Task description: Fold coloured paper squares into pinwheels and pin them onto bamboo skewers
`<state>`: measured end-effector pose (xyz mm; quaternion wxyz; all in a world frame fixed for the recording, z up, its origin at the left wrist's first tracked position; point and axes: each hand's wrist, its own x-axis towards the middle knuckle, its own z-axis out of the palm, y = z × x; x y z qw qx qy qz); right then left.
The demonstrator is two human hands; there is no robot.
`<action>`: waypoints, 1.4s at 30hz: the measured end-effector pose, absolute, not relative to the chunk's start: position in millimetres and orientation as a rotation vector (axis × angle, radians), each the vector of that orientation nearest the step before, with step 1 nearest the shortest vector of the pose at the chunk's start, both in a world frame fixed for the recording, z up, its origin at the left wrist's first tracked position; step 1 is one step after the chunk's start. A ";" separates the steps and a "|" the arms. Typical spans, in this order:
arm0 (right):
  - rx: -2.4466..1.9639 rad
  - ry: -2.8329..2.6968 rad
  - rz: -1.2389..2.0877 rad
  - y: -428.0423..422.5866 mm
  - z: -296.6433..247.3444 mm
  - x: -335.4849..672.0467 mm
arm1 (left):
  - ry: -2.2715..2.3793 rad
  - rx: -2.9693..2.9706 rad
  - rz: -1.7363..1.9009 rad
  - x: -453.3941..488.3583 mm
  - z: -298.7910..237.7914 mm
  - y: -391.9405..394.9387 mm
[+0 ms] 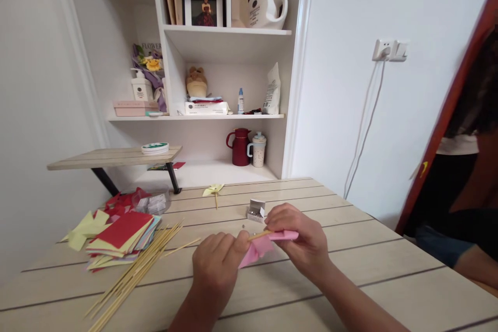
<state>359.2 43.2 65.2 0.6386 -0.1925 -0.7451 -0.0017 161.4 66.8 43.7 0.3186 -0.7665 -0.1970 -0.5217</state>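
Between my two hands is a piece of folded pink paper [260, 250], with a thin wooden stick [260, 235] lying across it. My left hand [218, 262] is closed, its thumb and fingers round the end of the stick beside the paper. My right hand [302, 238] pinches the pink paper near the stick's other visible end; its fingertips are partly hidden. Just beyond the hands stands a small open box [256, 211] with tiny metal pieces in it. A pale yellow paper pinwheel [213, 190] on a stick lies farther back.
On the left are a stack of coloured paper [123, 231], a bundle of wooden sticks [134, 272] and a clear plastic container [153, 202]. A small raised shelf [116, 157] holds a round tape roll [154, 148]. Behind are a red jug [240, 148] and a cup [258, 150]. A person [455, 166] is at right.
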 end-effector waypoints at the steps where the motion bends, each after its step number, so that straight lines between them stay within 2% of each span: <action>1: -0.440 -1.699 -0.005 43.0 65.0 359.0 | -0.516 -2.009 -1.364 161.4 43.1 67.2; 26: -0.457 -1.760 -0.172 52.1 63.7 362.6 | -0.529 -2.062 -1.472 169.8 34.1 74.3; 35: -0.527 -1.756 -0.070 55.3 55.9 365.8 | -0.541 -2.084 -1.468 170.0 40.1 72.0; 39: -0.583 -1.787 -0.115 56.5 57.5 368.6 | -0.634 -2.126 -1.572 166.4 34.8 75.4; 42: -0.657 -1.825 -0.106 58.3 58.1 372.1 | -0.887 -2.233 -1.786 163.5 27.1 82.4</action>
